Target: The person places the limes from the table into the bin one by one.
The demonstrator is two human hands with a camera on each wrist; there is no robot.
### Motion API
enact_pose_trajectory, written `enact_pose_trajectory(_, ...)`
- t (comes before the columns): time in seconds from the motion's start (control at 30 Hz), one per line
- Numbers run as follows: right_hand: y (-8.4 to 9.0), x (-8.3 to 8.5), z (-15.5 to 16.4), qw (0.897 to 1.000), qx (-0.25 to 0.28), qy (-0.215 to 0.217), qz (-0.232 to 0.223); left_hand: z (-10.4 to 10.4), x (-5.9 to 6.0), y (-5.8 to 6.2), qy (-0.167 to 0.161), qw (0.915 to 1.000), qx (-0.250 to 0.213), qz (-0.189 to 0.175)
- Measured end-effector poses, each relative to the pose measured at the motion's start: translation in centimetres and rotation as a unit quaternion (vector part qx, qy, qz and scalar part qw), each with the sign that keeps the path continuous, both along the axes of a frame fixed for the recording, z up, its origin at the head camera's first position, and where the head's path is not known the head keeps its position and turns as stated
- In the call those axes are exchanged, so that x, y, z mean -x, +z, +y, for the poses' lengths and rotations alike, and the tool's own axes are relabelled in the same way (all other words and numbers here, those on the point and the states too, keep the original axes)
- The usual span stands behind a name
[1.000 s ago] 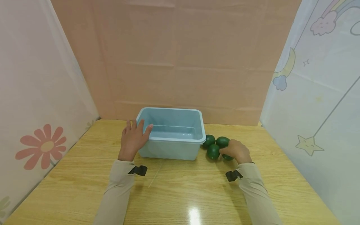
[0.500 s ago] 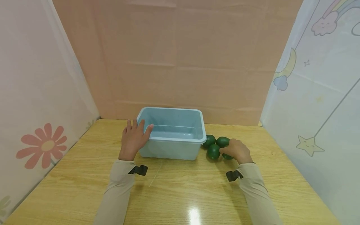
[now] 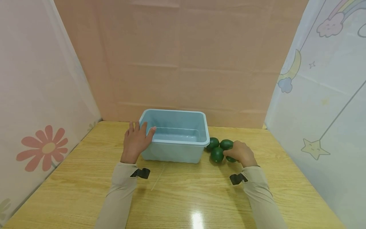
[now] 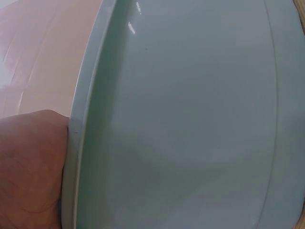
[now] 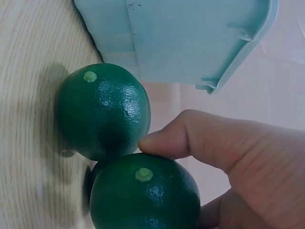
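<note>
Right grip (image 3: 239, 153) on lime (image 3: 231, 158), wooden table (image 3: 183, 197), pink backdrop (image 3: 183, 57).

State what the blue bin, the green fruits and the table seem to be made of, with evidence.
Blue bin: likely moulded plastic, smooth, slightly glossy, with a rolled rim. Green fruits: dimpled glossy skin; real or imitation cannot be told. Table: wood-grain surface, shiny with glare, possibly laminate.

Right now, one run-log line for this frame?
left hand: rests on light blue plastic bin rim | right hand: grips dark green round lime | three more limes beside bin | bin interior empty
</note>
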State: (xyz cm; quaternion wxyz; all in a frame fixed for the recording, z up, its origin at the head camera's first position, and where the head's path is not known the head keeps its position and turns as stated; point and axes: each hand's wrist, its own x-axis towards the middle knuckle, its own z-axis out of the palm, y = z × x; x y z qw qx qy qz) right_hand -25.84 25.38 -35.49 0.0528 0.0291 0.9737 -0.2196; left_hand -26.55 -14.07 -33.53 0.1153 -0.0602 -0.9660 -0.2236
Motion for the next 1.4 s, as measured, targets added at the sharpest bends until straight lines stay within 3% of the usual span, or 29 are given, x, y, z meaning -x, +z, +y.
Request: enact_pose_trajectory(1.4, 0.22, 0.57, -0.26, 0.999, 0.025, 0.001, 0.040, 0.01, -0.21, 0.12, -0.005, 0.9999, -0.013, -0.003)
